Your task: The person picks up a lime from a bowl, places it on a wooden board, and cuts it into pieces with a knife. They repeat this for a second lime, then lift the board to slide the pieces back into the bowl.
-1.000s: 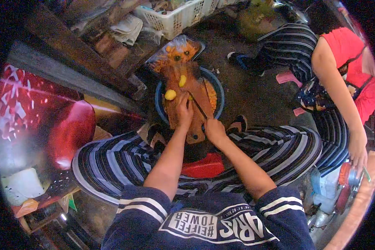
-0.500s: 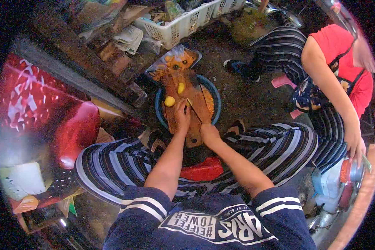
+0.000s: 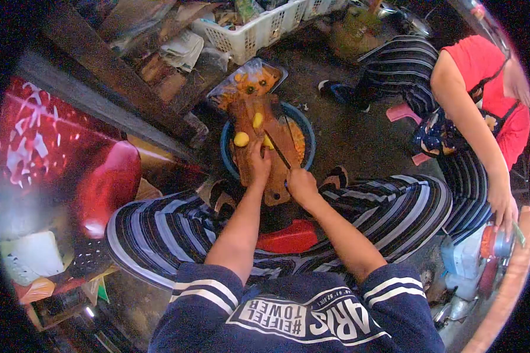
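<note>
A wooden cutting board lies across a blue basin in front of me. My right hand is closed round the handle of a knife, its blade pointing up and left over the board. The fingers of my left hand are bent on a yellow piece of food beside the blade. Another yellow piece lies farther up the board, and a rounder yellow one sits near its left edge. Orange chopped pieces show in the basin at the board's right.
A clear tray with orange pieces stands beyond the board. Farther back is a white plastic crate. At the right sits another person in a red top, a hand near a jar. A dark wooden beam runs along the left.
The knife has swung away to the right of the yellow piece, its blade now showing broader. My right hand has turned slightly and moved right. My left hand stays at the piece.
</note>
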A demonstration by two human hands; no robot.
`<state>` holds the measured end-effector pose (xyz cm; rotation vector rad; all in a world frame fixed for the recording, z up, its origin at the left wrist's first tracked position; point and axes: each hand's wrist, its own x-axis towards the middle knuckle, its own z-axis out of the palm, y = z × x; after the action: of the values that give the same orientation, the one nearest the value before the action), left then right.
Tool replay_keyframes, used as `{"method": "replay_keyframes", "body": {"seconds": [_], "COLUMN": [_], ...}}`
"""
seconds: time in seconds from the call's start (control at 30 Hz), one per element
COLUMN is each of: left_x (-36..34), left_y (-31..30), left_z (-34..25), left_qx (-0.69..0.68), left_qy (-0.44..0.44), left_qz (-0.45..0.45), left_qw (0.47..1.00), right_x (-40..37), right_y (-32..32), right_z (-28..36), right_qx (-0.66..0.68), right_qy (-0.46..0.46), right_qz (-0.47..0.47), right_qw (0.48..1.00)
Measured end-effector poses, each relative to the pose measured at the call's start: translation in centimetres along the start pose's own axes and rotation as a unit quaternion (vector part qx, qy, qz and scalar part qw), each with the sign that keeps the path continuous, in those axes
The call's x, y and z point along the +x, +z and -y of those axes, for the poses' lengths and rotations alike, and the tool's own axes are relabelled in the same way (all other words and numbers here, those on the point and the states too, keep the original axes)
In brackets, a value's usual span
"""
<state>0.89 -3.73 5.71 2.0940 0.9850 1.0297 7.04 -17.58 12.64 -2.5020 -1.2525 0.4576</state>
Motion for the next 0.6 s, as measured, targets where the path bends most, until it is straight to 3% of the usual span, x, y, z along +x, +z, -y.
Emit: {"method": "replay_keyframes", "body": {"seconds": [0.17, 0.27, 0.5, 0.6], "left_x": [0.7, 0.4, 0.2, 0.3], "left_y": [-2.0, -1.2, -0.8, -0.9], "left_z": [-3.2, -2.0, -1.8, -1.9], "left_qx": [-0.006, -0.040, -0.029, -0.019], "left_qy": [-0.040, -0.001, -0.031, -0.014], "left_qz": [0.025, 0.000, -0.003, -0.012], "left_qw": [0.999, 0.999, 0.999, 1.000], "right_x": [-0.3, -0.3, 0.1, -0.1], "right_y": [-1.0, -1.1, 0.1, 1.8], "right_z": [0.8, 0.9, 0.2, -0.1], "right_qx": [0.013, 0.013, -0.019, -0.021], "right_qy": [0.020, 0.009, -0.038, -0.001], "right_qz": [0.017, 0.018, 0.044, 0.056], "right_qw": [1.000, 1.000, 0.998, 0.998]}}
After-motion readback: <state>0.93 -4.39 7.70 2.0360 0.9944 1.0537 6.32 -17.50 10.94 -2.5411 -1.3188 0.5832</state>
